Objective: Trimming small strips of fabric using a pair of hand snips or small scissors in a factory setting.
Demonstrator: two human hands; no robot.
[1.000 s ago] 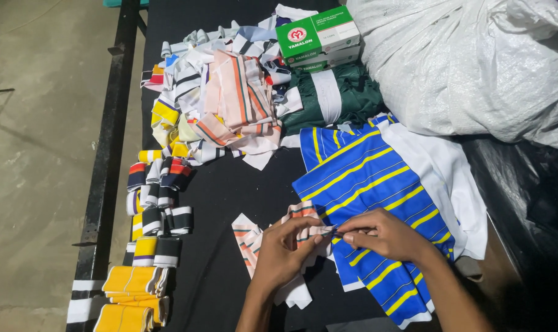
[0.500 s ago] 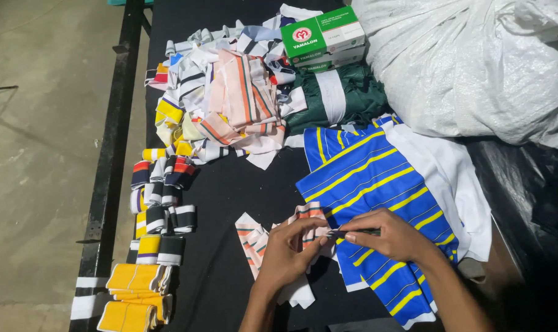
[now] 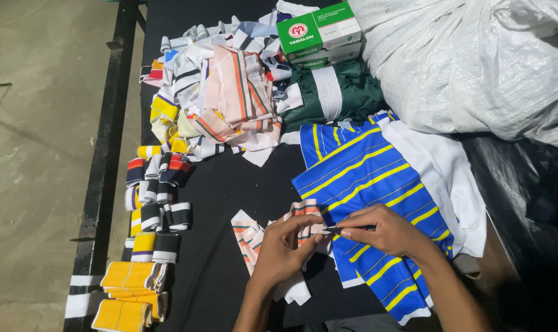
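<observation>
While both hands work at the near edge of a black-covered bench (image 3: 230,184), the left hand (image 3: 285,249) pinches a strip of white ribbed fabric with orange and dark stripes (image 3: 303,212), its grip closed on the cloth between thumb and curled fingers. The right hand (image 3: 386,230) is closed round a thin dark tool (image 3: 346,229), whose tip meets the strip just beside the left fingertips; what kind of tool it is cannot be told from here. The strip lies at the near middle of the bench, partly over more pieces of the same striped fabric (image 3: 248,233) and touching the edge of a blue cloth with yellow and white stripes (image 3: 359,172), which rests on a white sheet of fabric (image 3: 445,166).

Along the left side of the bench stand rows of folded ribbed bands in black, white and yellow (image 3: 156,209), with flat yellow folded pieces (image 3: 128,292) nearest the corner. At the far end lies a loose heap of mixed striped trimmings (image 3: 223,98), a folded dark green cloth with a white band (image 3: 328,92) beside it, and green-and-white cardboard boxes (image 3: 319,31) stacked behind. A large white woven sack (image 3: 470,61) fills the far right. Beyond the bench's left edge is a bare concrete floor (image 3: 39,154).
</observation>
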